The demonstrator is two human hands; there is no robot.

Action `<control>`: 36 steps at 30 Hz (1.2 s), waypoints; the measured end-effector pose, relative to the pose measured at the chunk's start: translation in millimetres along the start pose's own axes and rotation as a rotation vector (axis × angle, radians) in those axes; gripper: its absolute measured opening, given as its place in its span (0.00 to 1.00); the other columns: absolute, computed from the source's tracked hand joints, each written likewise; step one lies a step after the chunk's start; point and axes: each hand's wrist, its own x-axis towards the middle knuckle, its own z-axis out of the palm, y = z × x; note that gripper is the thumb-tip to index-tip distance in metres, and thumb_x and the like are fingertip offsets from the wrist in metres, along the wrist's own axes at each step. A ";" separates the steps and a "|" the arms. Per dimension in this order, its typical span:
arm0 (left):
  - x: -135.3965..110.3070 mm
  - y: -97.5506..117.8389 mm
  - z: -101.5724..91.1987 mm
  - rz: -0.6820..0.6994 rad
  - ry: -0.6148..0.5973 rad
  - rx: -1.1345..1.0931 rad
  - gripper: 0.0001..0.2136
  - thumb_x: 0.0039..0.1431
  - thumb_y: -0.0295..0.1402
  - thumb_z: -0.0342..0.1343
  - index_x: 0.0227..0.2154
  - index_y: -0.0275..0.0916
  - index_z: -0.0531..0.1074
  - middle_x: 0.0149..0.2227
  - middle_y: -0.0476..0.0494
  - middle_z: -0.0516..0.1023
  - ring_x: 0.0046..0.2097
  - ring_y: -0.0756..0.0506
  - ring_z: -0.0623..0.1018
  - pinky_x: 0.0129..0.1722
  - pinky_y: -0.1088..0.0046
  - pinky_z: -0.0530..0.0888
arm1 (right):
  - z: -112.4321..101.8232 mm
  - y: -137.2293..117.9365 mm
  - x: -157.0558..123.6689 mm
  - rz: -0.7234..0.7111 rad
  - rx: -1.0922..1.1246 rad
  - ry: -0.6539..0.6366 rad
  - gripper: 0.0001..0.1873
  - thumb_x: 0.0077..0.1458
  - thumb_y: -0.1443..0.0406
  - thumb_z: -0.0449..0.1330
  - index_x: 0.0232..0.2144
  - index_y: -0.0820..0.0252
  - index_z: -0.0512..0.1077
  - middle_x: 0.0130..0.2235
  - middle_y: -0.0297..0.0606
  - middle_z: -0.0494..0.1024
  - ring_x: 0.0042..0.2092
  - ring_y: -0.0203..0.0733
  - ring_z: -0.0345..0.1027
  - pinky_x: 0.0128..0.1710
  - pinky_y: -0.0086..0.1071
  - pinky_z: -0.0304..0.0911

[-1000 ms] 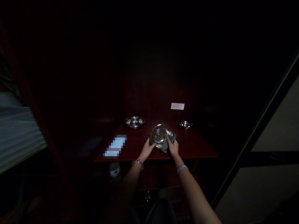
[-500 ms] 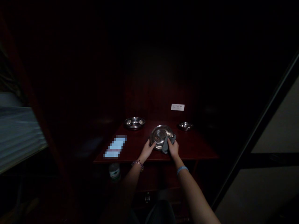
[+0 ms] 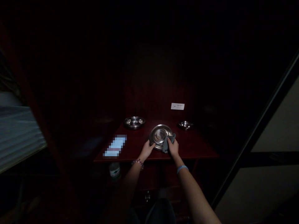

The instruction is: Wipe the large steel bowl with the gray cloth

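Observation:
A shiny metal plate (image 3: 160, 134) is held tilted above the dark red desktop, its round face toward me. My left hand (image 3: 147, 149) grips its lower left rim, thumb on the face and fingers behind. My right hand (image 3: 173, 147) is closed on a grey cloth (image 3: 165, 145), pressing it against the plate's lower right rim. Part of the cloth hangs below the rim. The fingers of both hands behind the plate are hidden.
On the desk (image 3: 137, 152), a metal bowl (image 3: 134, 123) stands at the back left and a smaller metal bowl (image 3: 186, 125) at the back right. A blurred-out bright flat object (image 3: 116, 146) lies front left. Below the edge is a bottle (image 3: 114, 171). A socket panel (image 3: 177, 106) is on the wall.
The plate has shifted very slightly to the left in my hands. Both hands keep their grip on the plate and cloth; nothing else has visibly moved.

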 end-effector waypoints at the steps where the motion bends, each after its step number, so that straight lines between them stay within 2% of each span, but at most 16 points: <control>1: 0.1 0.5 0.1 -0.018 0.001 -0.006 0.20 0.51 0.38 0.60 0.46 0.33 0.72 0.50 0.34 0.78 0.52 0.38 0.77 0.58 0.56 0.68 | 0.0 0.3 -0.1 -0.002 -0.004 -0.003 0.20 0.52 0.51 0.60 0.38 0.61 0.77 0.40 0.44 0.82 0.42 0.48 0.76 0.41 0.34 0.68; 5: 0.0 3.7 0.2 -0.059 0.006 -0.028 0.20 0.49 0.37 0.61 0.45 0.32 0.72 0.49 0.34 0.79 0.52 0.39 0.77 0.58 0.57 0.68 | -0.1 1.9 0.0 -0.002 -0.023 -0.004 0.21 0.52 0.52 0.60 0.40 0.61 0.77 0.40 0.44 0.82 0.41 0.47 0.76 0.42 0.33 0.67; 17: -6.5 11.1 -0.7 0.006 0.032 0.051 0.17 0.49 0.31 0.60 0.43 0.33 0.73 0.47 0.36 0.80 0.49 0.42 0.78 0.55 0.61 0.70 | 0.8 5.2 1.7 0.001 -0.078 -0.021 0.17 0.53 0.53 0.60 0.38 0.60 0.77 0.39 0.43 0.82 0.40 0.47 0.76 0.42 0.33 0.68; 27: -10.4 15.7 -0.3 0.022 0.035 0.143 0.15 0.51 0.31 0.58 0.42 0.32 0.73 0.44 0.36 0.81 0.46 0.42 0.79 0.50 0.64 0.73 | -0.5 1.8 0.6 -0.011 -0.075 -0.033 0.19 0.52 0.53 0.60 0.38 0.61 0.77 0.39 0.45 0.82 0.40 0.48 0.76 0.42 0.35 0.68; 36: -11.0 18.2 0.5 0.027 0.002 0.181 0.16 0.53 0.34 0.58 0.44 0.34 0.73 0.46 0.37 0.81 0.48 0.42 0.79 0.51 0.64 0.72 | -0.2 2.7 1.5 0.012 -0.072 0.002 0.20 0.52 0.52 0.60 0.40 0.61 0.77 0.40 0.44 0.82 0.42 0.48 0.76 0.43 0.34 0.68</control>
